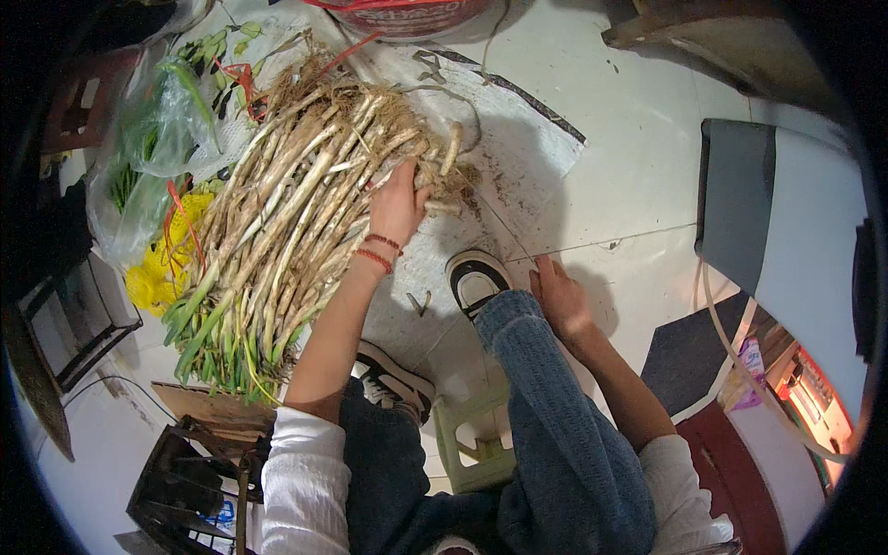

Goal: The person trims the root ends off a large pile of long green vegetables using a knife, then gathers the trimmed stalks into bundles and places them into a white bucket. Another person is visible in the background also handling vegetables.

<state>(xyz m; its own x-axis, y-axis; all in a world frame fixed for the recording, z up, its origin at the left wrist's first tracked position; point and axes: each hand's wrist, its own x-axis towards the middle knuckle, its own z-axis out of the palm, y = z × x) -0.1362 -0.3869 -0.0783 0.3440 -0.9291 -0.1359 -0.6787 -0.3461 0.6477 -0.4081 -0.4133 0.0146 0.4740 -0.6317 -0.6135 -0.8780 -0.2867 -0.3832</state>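
A big heap of long green onions [298, 187] lies on the floor before me. Their roots point away and their green tops [222, 354] towards my left side. My left hand [397, 207], with two red bead bracelets [377, 251] at the wrist, grips stalks at the heap's right edge, close to the roots; its fingertips are partly hidden. From the root end a thin strand [504, 225] runs taut to my right hand [563, 297], which pinches it beside my right knee. Whether it is string or wire is not clear.
Plastic bags with green vegetables [159, 132] and yellow netting [159, 267] lie left of the heap. A white sheet [513, 149] spreads beneath it. A red-rimmed container [409, 17] stands beyond. My shoes [479, 281] flank a pale green stool [461, 444]. A black rack [187, 479] is at lower left.
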